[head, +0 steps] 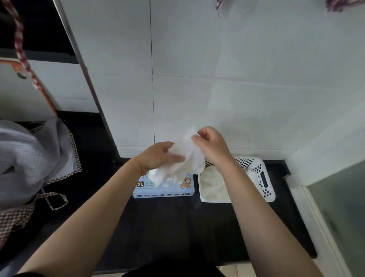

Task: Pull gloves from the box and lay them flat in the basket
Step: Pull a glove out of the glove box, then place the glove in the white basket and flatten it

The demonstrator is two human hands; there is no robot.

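Two bare hands raised above a black counter (173, 226), both on one translucent white glove (187, 157). Left hand (159, 156) at the glove's left side, thumb stretched across the front of the film and fingers curled behind it, pinching it. Right hand (210, 146) at the glove's upper right edge, fingers curled into a loose fist with thumb and forefinger nipping the top corner. Glove held up crumpled between the two hands, its lower part hanging down to the opening of the box and seemingly touching the bunched white film there.

One light blue glove box (164, 190) flat on the counter near the tiled wall (222, 77), marked "XL" in two spots, more white film bunched at its opening. One white perforated plastic basket (261, 179) just beside the box on its right, partly hidden under the right forearm. Inside the basket, a pale layer of laid gloves (213, 185); exact count not discernible.

One thin red string bracelet (139, 166) on the left wrist. At far left, a heap of grey cloth with checked trim (24, 158) on the counter; a checked strap (18, 37) hanging above it. One frosted glass panel (342, 204) at the right edge.
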